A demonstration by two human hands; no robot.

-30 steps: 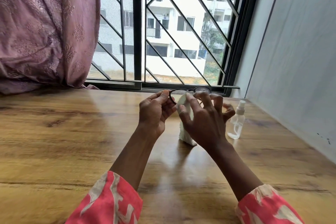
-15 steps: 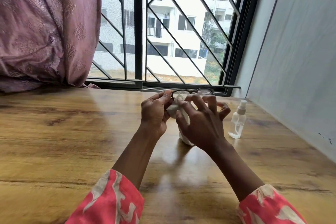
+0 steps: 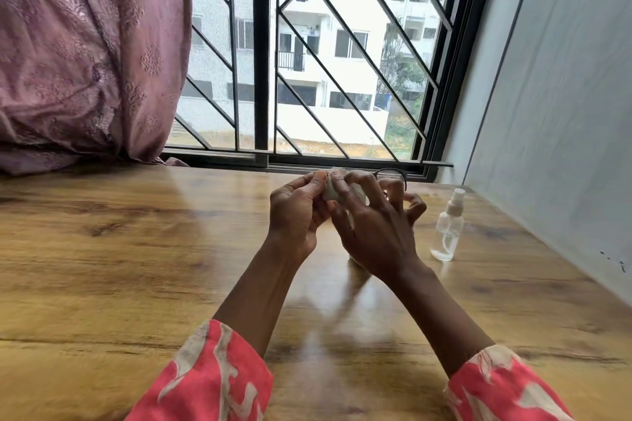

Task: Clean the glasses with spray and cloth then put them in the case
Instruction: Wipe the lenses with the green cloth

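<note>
Black-rimmed glasses [image 3: 393, 171] are held up above the wooden table [image 3: 136, 267], mostly hidden behind my fingers. My left hand [image 3: 297, 212] pinches the left end of the glasses. My right hand [image 3: 372, 222] presses a small white cloth [image 3: 330, 191] against the left lens, thumb and forefinger closed on it. A clear spray bottle [image 3: 448, 227] with a white nozzle stands upright on the table just right of my right hand, apart from it. No case is in view.
A barred window [image 3: 307, 61] runs along the table's far edge. A mauve curtain [image 3: 85, 51] hangs at the back left, resting on the tabletop. A grey wall [image 3: 564, 96] bounds the table on the right.
The cloth, which hung down below my right hand, is now bunched up between both hands. My hands have drawn closer together over the left lens.
</note>
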